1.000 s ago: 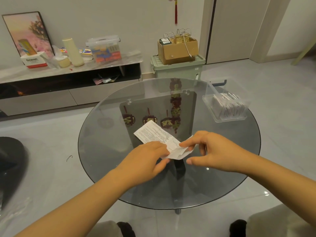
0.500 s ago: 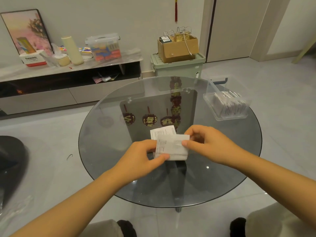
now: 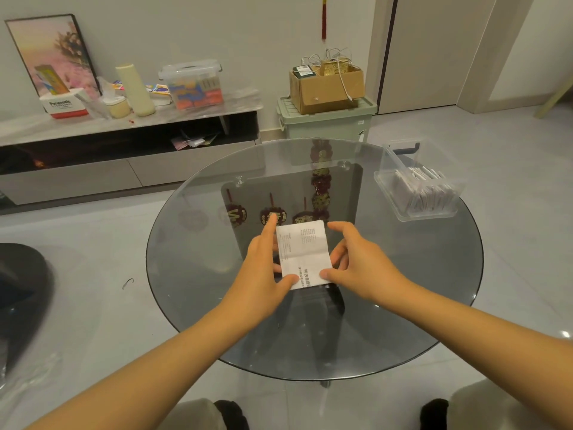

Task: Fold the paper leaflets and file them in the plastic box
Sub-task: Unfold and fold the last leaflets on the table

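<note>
Fingers (image 3: 339, 228) of both hands pinch the folded leaflet (image 3: 302, 252) by its side edges, between them, over the glass table (image 3: 403, 305).

- Leaflet (image 3: 303, 252): small print unreadable; lower corners covered by thumbs.
- Left hand (image 3: 263, 268): fingers other than index hidden (behind paper edge).
- Plastic box (image 3: 417, 184): contents' count indistinct.
</note>
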